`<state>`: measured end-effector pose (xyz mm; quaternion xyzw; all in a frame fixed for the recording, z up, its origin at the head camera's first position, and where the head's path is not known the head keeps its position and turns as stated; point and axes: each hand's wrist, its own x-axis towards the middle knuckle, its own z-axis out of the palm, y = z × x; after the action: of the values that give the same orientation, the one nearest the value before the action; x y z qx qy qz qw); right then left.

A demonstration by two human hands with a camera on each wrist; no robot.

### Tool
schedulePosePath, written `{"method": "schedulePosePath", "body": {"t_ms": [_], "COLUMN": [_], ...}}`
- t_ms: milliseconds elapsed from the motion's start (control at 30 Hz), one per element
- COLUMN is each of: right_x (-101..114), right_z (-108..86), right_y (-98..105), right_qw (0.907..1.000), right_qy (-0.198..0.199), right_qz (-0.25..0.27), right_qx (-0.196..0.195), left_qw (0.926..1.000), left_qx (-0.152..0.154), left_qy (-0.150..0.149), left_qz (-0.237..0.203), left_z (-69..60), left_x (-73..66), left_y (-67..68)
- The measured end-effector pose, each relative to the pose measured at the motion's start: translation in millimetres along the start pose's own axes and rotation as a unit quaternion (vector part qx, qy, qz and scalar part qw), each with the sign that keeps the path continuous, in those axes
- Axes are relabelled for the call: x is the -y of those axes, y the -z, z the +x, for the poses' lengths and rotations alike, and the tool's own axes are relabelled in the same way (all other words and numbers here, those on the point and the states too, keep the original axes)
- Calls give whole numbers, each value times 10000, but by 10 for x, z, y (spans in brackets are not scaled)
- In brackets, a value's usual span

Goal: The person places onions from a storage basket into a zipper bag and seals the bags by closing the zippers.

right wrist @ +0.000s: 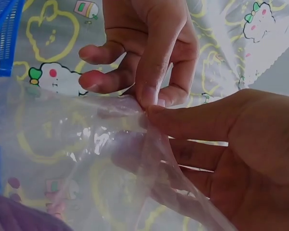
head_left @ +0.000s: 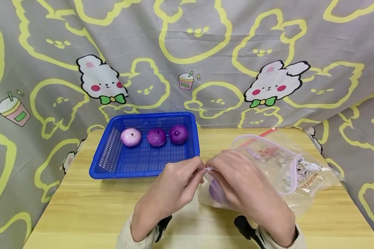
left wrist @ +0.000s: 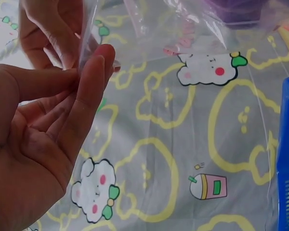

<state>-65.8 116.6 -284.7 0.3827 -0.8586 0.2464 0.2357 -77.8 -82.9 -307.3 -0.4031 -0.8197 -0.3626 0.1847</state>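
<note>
Both hands meet at the edge of a clear plastic bag (head_left: 252, 193) in front of the basket. My left hand (head_left: 174, 186) pinches the bag's edge between thumb and fingers. Just right of it, my right hand (head_left: 240, 176) pinches the same edge, its thumb pressed to the film in the right wrist view. Inside the bag lies a round purple thing (head_left: 216, 192), partly hidden by the right hand; it also shows at the top of the left wrist view (left wrist: 236, 9). In the blue plastic basket (head_left: 112, 173) sit three onions: one paler (head_left: 131, 137), two deep purple (head_left: 157, 137).
More clear printed plastic with a lilac strip (head_left: 294, 176) lies spread at the right, and a red strip (head_left: 258, 137) shows behind it. Whether this is one bag or several, I cannot tell. A patterned grey cloth (head_left: 212, 45) hangs behind the wooden table (head_left: 78, 211).
</note>
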Motion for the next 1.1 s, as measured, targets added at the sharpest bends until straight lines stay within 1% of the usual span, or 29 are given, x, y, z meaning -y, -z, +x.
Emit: {"method": "schedulePosePath", "body": {"t_ms": [200, 333, 400, 567, 633, 767, 933, 1100], "right_x": [-59, -92, -104, -132, -140, -153, -174, -181], "right_z": [-12, -21, -25, -26, -26, -33, -37, -41], "right_y": [33, 46, 52, 75, 82, 86, 93, 104], "right_qw": [9995, 9996, 9997, 9995, 9993, 9992, 9992, 9994], "right_qy": [232, 230, 199, 293, 363, 380, 330, 189], "right_qz": [163, 115, 104, 104, 81, 70, 91, 69], "right_qx": [-107, -83, -15, 54, 30, 71, 199, 288], "left_qw": [9991, 9984, 9982, 9979, 9978, 9979, 9976, 9970], "left_qx": [42, 40, 48, 123, 155, 172, 152, 109], "left_qy": [-338, -457, -482, -499, -494, -509, -546, -545], "left_qz": [246, 330, 354, 405, 405, 373, 404, 546], "left_z": [4, 11, 14, 17, 17, 15, 15, 15], "left_x": [9, 15, 16, 10, 7, 9, 16, 20], "left_y": [-23, -31, -29, -23, -21, -18, -12, 1]}}
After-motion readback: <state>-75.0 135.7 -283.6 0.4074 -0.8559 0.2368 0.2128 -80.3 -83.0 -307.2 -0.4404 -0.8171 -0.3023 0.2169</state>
